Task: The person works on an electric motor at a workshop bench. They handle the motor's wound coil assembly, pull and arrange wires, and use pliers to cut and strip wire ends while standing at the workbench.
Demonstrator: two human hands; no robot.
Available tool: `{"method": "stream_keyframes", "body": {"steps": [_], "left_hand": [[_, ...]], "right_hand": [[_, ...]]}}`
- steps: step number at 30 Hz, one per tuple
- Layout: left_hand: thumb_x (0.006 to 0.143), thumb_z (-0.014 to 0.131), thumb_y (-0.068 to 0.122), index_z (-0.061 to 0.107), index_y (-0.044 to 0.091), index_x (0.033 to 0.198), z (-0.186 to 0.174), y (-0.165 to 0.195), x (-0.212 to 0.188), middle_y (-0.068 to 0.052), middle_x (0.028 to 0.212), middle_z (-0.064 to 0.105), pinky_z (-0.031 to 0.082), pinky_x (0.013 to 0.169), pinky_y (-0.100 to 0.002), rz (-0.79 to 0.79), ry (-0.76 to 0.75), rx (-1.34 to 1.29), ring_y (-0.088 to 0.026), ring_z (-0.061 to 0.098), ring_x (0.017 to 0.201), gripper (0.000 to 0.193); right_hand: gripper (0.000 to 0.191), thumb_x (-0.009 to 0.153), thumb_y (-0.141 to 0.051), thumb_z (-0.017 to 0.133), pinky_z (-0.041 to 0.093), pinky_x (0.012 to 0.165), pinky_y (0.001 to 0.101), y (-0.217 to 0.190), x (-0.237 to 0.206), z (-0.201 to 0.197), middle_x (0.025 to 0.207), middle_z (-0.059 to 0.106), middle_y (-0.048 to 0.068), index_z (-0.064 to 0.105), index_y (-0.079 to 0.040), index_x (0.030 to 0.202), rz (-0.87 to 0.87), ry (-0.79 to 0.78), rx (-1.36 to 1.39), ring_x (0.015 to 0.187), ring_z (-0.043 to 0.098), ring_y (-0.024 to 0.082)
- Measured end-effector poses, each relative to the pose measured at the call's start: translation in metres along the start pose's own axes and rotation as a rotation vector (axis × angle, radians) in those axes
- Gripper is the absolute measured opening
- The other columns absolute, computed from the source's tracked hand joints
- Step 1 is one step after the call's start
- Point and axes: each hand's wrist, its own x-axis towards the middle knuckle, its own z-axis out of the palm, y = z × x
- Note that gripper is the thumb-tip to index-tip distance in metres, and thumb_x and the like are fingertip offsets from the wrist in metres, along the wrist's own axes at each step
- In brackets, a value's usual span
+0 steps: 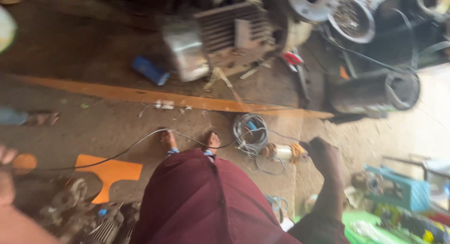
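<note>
The view is blurred by motion. My right hand [323, 156] is dark with grime and curled into a fist, out past my maroon-clothed knee [201, 202]. Just left of it is a small white cylinder with yellow-copper ends [282, 152]; I cannot tell whether the hand touches it. Beside that cylinder lies a grey wire coil [251, 131]. My left hand [6, 176] is at the left edge, mostly cut off, next to a rounded orange thing [23, 163]. Its fingers are not clear. My two sandalled feet [168, 141] stand on the dirt floor.
A large finned electric motor [225, 33] and a dark metal cylinder [375, 91] stand beyond a long orange plank [154, 96]. An orange paddle-shaped board [110, 173] and engine parts [89, 220] lie at lower left. A teal crate [403, 190] is at right. Someone else's foot [42, 118] is at left.
</note>
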Motion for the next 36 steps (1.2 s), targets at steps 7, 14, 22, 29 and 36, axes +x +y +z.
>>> {"method": "stream_keyframes", "body": {"steps": [7,14,22,29,36], "left_hand": [[0.11,0.062,0.032,0.059,0.006,0.111,0.007,0.035,0.008,0.007,0.073,0.038,0.026,0.056,-0.023,0.084,-0.038,0.15,-0.004,0.032,0.061,0.026],[0.111,0.061,0.033,0.058,0.003,0.102,0.011,0.02,0.014,0.006,0.072,0.042,0.03,0.056,-0.025,0.035,-0.042,0.238,-0.005,0.036,0.063,0.031],[0.103,0.063,0.032,0.068,0.004,0.112,-0.013,-0.013,0.021,0.0,0.085,0.064,0.049,0.071,-0.028,0.124,-0.132,0.769,-0.013,0.06,0.078,0.03],[0.101,0.066,0.032,0.066,0.004,0.105,-0.073,-0.068,0.029,-0.005,0.083,0.068,0.052,0.074,-0.028,0.337,-0.08,0.793,-0.014,0.067,0.078,0.028],[0.103,0.062,0.024,0.065,0.002,0.113,-0.1,-0.07,0.055,-0.005,0.085,0.068,0.049,0.072,-0.024,0.348,-0.112,0.672,-0.01,0.063,0.074,0.025]], "right_hand": [[0.034,0.086,-0.038,0.072,0.055,0.076,0.0437,-0.116,-0.007,-0.018,0.095,0.074,0.013,0.071,-0.009,0.102,-0.255,-0.075,0.104,0.091,0.071,0.032],[0.033,0.087,-0.028,0.075,0.055,0.088,0.04,-0.294,-0.04,-0.097,0.114,0.072,0.007,0.071,-0.014,0.116,-0.716,0.129,0.278,0.105,0.067,0.029],[0.03,0.098,-0.03,0.068,0.052,0.092,0.0418,-0.483,0.079,-0.056,0.115,0.064,0.009,0.065,-0.011,0.122,-1.105,0.243,0.123,0.11,0.062,0.03],[0.066,0.085,-0.038,0.067,0.036,0.102,0.0552,-0.587,0.228,0.02,0.15,0.043,0.019,0.053,-0.005,0.141,-0.738,0.363,0.13,0.136,0.045,0.04],[0.053,0.089,-0.029,0.067,0.039,0.112,0.0516,-0.602,0.227,0.033,0.141,0.056,0.01,0.058,-0.013,0.139,-0.512,0.241,-0.043,0.133,0.051,0.034]]}}
